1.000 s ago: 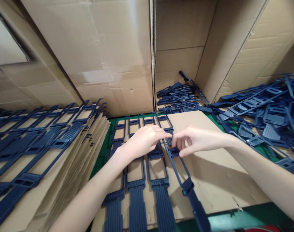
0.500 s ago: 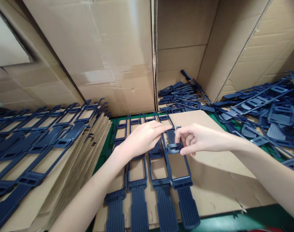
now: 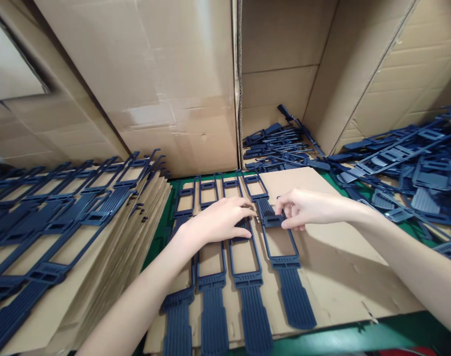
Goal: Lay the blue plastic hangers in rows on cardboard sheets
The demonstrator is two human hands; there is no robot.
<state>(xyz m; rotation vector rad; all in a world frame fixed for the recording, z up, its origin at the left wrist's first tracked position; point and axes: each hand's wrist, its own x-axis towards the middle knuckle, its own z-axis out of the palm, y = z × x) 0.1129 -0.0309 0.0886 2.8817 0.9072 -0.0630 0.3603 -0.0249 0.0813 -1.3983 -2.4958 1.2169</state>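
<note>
A long dark blue plastic frame with a ribbed paddle end (image 3: 296, 299) lies on the cardboard sheet (image 3: 344, 267), rightmost in a row of similar frames. My right hand (image 3: 303, 210) has its fingers curled in a pinch on the right edge of this frame, beside its slotted crosspiece (image 3: 273, 221). Over the neighbouring dark blue frame (image 3: 253, 316) is my left hand (image 3: 225, 217), thumb and fingers apart and nothing gripped. It covers the middle of that frame and part of the one to its left (image 3: 213, 316).
At left stands a stack of cardboard sheets (image 3: 110, 267) topped with more frames (image 3: 95, 217). Loose blue parts are heaped at right (image 3: 426, 173) and inside an open cardboard box (image 3: 281, 143). Green table surface (image 3: 344, 341) shows along the front edge.
The rightmost frame has shifted right and slightly away from me, leaving a wider gap to its neighbour. My left hand's fingers have spread and moved back from it; my right hand stays at its edge.
</note>
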